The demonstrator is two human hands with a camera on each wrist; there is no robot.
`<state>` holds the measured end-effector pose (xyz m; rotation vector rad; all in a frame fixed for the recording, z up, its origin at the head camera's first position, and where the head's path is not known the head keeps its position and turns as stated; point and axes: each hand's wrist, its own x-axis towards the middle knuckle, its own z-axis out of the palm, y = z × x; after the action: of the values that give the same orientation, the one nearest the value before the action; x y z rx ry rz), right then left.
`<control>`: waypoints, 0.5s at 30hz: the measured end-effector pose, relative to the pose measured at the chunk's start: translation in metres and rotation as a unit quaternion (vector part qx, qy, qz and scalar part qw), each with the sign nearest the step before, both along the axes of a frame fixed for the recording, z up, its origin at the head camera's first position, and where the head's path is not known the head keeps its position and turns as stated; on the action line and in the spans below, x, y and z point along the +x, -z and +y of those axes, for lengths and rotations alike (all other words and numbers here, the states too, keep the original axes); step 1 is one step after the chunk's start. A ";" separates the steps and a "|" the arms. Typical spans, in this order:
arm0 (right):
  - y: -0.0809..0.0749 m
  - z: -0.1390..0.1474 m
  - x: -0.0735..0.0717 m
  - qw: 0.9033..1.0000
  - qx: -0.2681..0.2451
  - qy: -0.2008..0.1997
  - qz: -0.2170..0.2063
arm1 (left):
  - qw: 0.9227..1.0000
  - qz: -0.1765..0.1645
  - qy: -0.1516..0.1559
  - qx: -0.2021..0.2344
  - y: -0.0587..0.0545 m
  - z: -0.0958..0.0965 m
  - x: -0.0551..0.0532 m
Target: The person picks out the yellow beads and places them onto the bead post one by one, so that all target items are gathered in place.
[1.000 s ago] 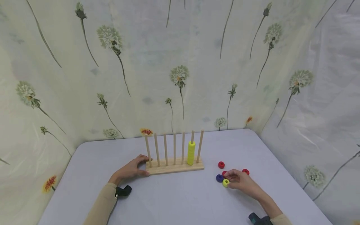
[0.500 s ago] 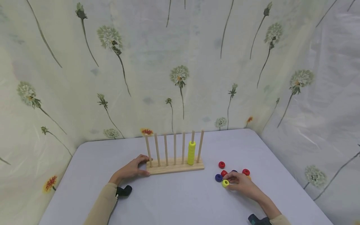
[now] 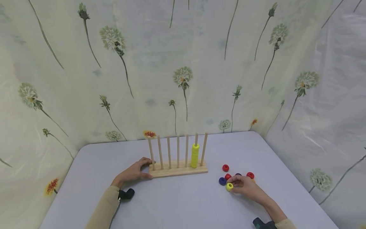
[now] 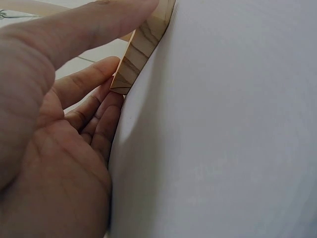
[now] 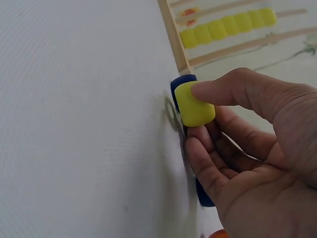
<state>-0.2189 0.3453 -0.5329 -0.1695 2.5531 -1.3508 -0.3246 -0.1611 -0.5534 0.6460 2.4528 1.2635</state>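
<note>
A wooden rack [image 3: 178, 172] with several upright pegs stands on the table. On its second peg from the right sits a stack of yellow beads [image 3: 194, 156]. My left hand [image 3: 132, 172] grips the rack's left end, thumb at the front and fingers behind; the wood's end [image 4: 141, 52] shows between them in the left wrist view. To the right of the rack, my right hand [image 3: 248, 190] pinches a single yellow bead [image 3: 229, 186] between thumb and fingers. In the right wrist view this bead [image 5: 194, 104] appears close over the table, partly covering a blue bead [image 5: 181, 81].
Loose beads lie around my right hand: a blue bead [image 3: 222, 181] to its left, red beads [image 3: 225, 168] farther back, another red bead [image 3: 250, 175] behind it. An orange bead [image 5: 218, 234] is partly cut off. A flowered curtain [image 3: 183, 57] hangs behind the table [image 3: 177, 203].
My right hand has moved very slightly with the yellow bead, and a blue bead and an orange edge have come into sight behind it. My left hand keeps its place on the rack.
</note>
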 end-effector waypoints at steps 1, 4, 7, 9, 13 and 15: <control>-0.001 0.000 0.000 1.000 -0.001 0.001 -0.001 | 1.000 -0.001 -0.001 -0.001 -0.001 0.000 0.000; -0.004 0.000 0.000 1.000 -0.001 0.002 -0.003 | 1.000 0.004 -0.001 -0.004 -0.001 0.001 0.000; -0.007 0.000 0.000 1.000 0.001 0.008 -0.008 | 1.000 0.009 0.001 -0.003 -0.001 0.001 0.000; -0.009 -0.001 0.000 1.000 0.003 0.010 -0.011 | 1.000 0.010 0.004 -0.001 -0.001 0.001 0.000; -0.015 -0.002 -0.001 1.000 0.006 0.015 -0.015 | 1.000 0.009 0.005 0.002 0.000 0.000 0.000; -0.018 -0.003 -0.001 1.000 0.007 0.014 -0.015 | 1.000 0.008 0.006 0.004 0.000 0.000 -0.001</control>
<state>-0.2200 0.3421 -0.5146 -0.1103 2.5487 -1.3338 -0.3253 -0.1606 -0.5533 0.6753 2.4544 1.2679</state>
